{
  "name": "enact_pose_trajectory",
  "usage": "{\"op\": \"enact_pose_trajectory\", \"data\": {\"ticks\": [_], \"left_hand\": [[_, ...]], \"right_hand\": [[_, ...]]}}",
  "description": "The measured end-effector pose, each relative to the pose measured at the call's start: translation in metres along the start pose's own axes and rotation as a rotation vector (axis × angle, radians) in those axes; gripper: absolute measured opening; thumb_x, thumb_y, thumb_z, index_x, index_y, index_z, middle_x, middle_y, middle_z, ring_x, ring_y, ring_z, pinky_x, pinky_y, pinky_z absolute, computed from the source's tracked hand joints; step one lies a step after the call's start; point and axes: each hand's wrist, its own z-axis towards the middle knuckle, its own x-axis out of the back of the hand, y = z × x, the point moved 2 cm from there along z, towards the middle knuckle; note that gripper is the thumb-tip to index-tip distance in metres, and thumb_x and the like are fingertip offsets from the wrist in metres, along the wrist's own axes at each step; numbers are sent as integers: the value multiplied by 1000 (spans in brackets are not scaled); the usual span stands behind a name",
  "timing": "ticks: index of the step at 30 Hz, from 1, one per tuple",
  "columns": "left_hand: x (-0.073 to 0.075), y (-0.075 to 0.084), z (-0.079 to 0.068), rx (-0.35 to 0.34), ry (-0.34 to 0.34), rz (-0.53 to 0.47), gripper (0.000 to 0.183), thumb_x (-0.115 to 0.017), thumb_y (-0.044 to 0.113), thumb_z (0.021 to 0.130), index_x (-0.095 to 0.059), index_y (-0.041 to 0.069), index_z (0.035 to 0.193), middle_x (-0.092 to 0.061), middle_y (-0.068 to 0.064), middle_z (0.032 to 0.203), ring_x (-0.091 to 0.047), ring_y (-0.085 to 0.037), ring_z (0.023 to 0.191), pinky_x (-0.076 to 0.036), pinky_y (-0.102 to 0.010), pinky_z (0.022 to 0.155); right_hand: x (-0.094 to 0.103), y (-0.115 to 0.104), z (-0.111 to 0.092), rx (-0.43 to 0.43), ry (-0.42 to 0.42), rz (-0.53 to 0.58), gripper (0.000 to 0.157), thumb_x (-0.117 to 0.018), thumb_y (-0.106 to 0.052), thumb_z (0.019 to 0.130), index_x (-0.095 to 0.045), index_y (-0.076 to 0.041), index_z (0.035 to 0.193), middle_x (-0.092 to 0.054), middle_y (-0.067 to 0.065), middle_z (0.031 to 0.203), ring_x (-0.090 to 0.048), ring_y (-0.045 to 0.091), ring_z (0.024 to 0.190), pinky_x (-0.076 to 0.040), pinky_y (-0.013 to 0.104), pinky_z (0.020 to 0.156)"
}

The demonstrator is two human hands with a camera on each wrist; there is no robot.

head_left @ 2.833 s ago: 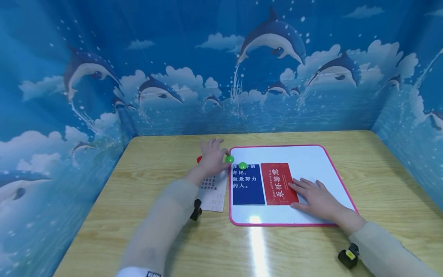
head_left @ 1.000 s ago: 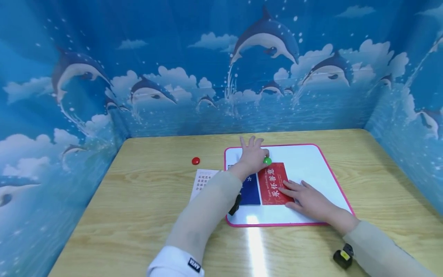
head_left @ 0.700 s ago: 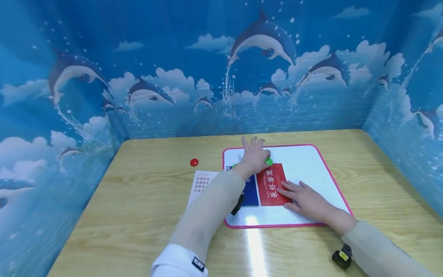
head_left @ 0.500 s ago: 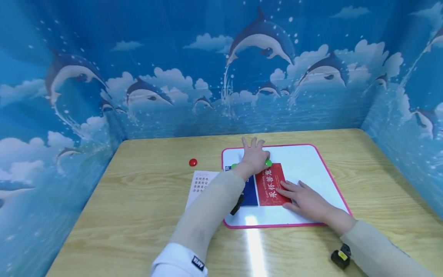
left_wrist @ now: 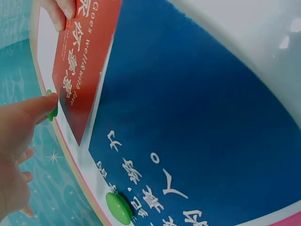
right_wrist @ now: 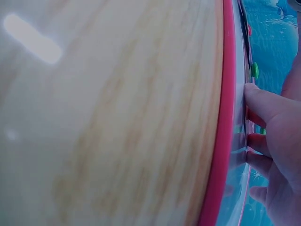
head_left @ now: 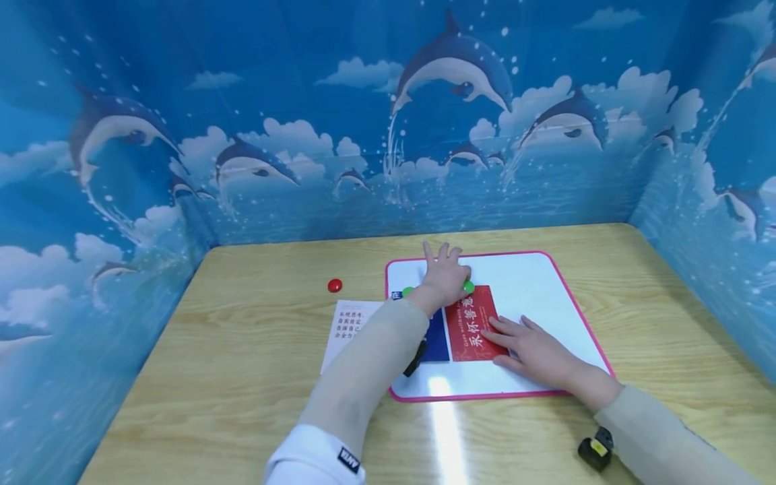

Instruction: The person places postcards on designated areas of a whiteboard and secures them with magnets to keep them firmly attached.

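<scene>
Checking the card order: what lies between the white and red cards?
Between the white card and the red card lie the board's pink rim and the blue card; the head view shows this, though the left forearm hides part.

Glossy pale-yellow wood-grain counter [head_left: 212, 377], far corners rounded; a white streak of light [head_left: 447, 441] is mirrored on it. Far edge is bordered by a blue sea-scene fabric backdrop [head_left: 273, 60], printed with leaping dolphins [head_left: 451, 73] and white clouds [head_left: 360, 73].
</scene>
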Motion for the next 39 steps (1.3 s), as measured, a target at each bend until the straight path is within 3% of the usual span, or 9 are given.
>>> {"op": "enact_pose_trajectory", "data": {"ticks": [16,25,39], "left_hand": [[-8,0,2,6,-16,10,39,-59,47,87,-58,34,124,-30,-4,151,-12,-32,144,6,-67,110],[-9,-1,3,9,1,18,38,-59,47,88,-58,35,123,-32,-4,150,-14,-32,144,-1,-66,112],[-11,-4,-1,2,-20,-50,38,-58,46,88,-58,33,124,-30,-4,151,-13,-32,144,4,-65,112]], "right_hand": [[2,-2,-1,14,12,-9,56,-63,-41,86,-51,-16,135,-48,12,141,-43,32,131,-31,60,107],[1,-1,-1,10,13,-7,58,-62,-44,86,-51,-16,135,-48,12,141,-43,32,132,-30,60,107],[2,1,1,-19,-18,11,59,-64,-45,84,-51,-18,135,-46,11,143,-41,32,133,-28,63,107]]}}
